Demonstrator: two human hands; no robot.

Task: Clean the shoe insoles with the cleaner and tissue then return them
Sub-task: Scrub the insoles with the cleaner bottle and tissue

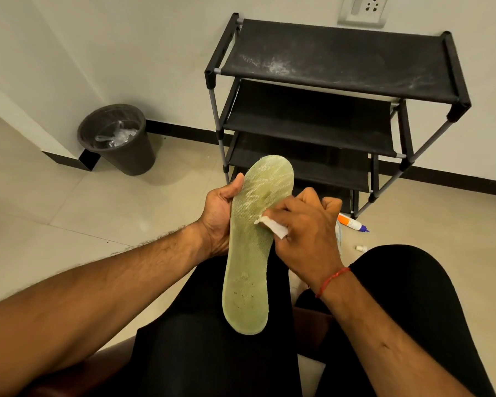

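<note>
We look down past our own knees in black trousers [201, 353] to a pale tiled floor [55, 202], and no brand, label or writing is readable anywhere. The largest thing ahead is a black fabric shoe rack [338, 61] against the white wall, its top shelf streaked with pale dust; its lowest tier is hidden behind our hands. To the left stands a dark waste bin [121, 141] with crumpled clear plastic inside. Over our lap we hold the pale green insole [252, 247] upright, toe end away from us, heel end low above the thighs. Our left hand [219, 216] is closed around its left edge near the middle, thumb on the front. Our right hand [307, 227] is pinched shut on a small folded white tissue [272, 226], pressed against the insole's mesh face. On the floor right of that hand lies the cleaner [352, 222], a white tube with an orange band and blue tip, partly hidden by the knuckles; its print is too small to read. A tiny white cap [360, 248] lies just beside it.
</note>
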